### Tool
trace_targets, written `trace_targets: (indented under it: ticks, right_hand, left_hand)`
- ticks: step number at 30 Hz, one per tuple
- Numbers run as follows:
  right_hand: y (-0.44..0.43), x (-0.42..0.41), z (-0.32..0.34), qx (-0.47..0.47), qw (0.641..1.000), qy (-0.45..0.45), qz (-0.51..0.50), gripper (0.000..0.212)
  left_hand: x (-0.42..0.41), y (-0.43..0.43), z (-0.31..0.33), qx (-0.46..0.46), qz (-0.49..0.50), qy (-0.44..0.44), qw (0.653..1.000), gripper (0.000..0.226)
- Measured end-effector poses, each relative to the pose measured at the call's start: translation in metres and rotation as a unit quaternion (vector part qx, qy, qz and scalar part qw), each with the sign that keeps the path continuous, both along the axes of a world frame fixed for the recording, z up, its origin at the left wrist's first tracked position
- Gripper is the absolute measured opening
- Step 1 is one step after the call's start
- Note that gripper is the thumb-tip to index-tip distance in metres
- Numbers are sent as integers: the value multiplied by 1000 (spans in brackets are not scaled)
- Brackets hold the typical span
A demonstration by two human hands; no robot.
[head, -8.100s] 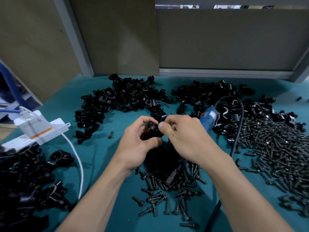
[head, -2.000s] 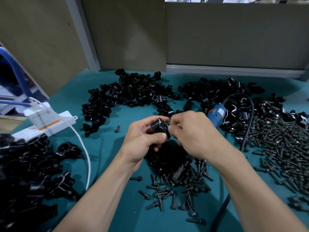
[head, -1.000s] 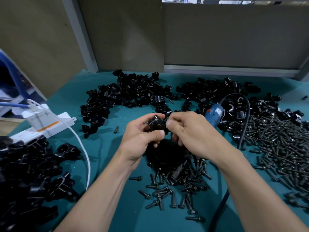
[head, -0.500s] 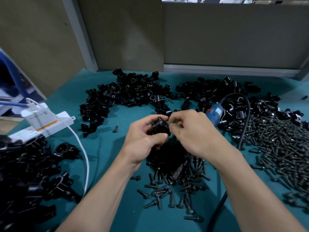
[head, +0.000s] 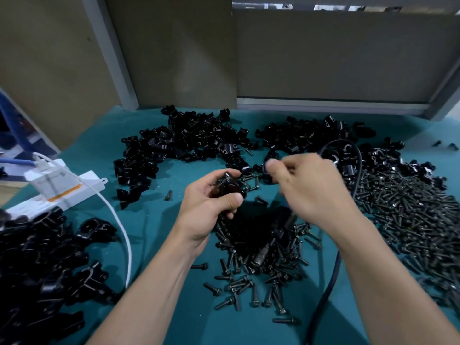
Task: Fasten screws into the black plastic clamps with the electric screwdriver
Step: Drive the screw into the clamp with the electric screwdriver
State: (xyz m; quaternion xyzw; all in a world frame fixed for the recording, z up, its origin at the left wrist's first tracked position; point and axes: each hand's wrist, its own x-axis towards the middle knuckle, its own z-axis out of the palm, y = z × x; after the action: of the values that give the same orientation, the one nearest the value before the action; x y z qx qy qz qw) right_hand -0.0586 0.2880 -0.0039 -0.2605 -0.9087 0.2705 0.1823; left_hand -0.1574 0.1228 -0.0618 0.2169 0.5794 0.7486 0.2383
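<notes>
My left hand (head: 206, 207) grips a black plastic clamp (head: 230, 186) above the teal table, thumb across its front. My right hand (head: 308, 190) is apart from the clamp, up and to its right, blurred by motion with the thumb against curled fingers; nothing shows in it. The electric screwdriver (head: 286, 226) lies on the table under my right hand, its dark front end resting in a heap of loose black screws (head: 249, 277); its blue body is hidden by the hand. Its black cable (head: 323, 295) runs toward me.
Piles of black clamps (head: 194, 140) lie across the back, and larger ones (head: 37, 257) at the near left. A wide spread of screws (head: 410, 215) covers the right. A white power strip (head: 62, 188) with a white cord (head: 125, 235) sits at the left. Panels wall off the back.
My right hand has let go of the clamp and swung up and to the right, away from my left hand. My left hand still holds the clamp, slightly lower.
</notes>
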Motion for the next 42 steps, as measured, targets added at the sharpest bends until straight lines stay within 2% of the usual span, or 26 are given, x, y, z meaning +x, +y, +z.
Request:
trace_targets:
  ticks: [3,7,11,13,15,17,19,21,23,26,28,30,34,38,42]
  right_hand:
    - [20,26,-11,-71,986,-29,-145,59]
    - [13,29,-31,-172,964,-90,-184,67]
    - [9,5,-31,-191,951,-120,-210,76]
    - [13,0,-28,-221,942,-124,-219,65]
    - [16,3,-26,-294,928,-72,-217,46]
    - [19,12,-26,-402,887,5,-228,32]
    - [20,24,-27,-527,816,79,-224,24]
    - [19,31,-20,-624,744,139,-191,26]
    - [20,32,-11,-677,700,179,-140,38]
    - [24,27,-1,-720,649,234,-73,62]
    - [27,18,4,-751,604,263,-31,54]
    - [30,4,6,-755,596,272,-38,41]
    - [38,-23,-8,-727,583,338,-133,22]
    - [46,-28,-25,-711,529,434,-161,20]
    - [50,-32,-27,-688,542,456,-159,16]
  left_hand:
    - [-5,-2,-4,2,10,-15,1000,48]
    - [-9,-1,-5,-20,17,3,1000,48]
    - [-7,-1,-7,-58,18,45,997,47]
    - [-4,-1,-8,-64,21,49,996,47]
    - [-1,-1,-7,-67,23,46,996,47]
    - [1,-1,-7,-69,26,44,996,46]
    - [1,0,-4,-62,24,39,997,46]
    - [-1,0,-1,-55,29,37,997,46]
    - [-3,-1,0,-55,36,39,997,46]
    - [-1,-3,-2,-62,27,43,997,45]
    - [0,-4,-4,-69,18,47,996,46]
    - [0,-3,-6,-78,11,49,996,47]
    - [0,-1,-7,-100,-10,66,993,48]
    - [2,2,-7,-131,-11,102,986,50]
    - [-2,1,-6,-125,3,89,988,49]
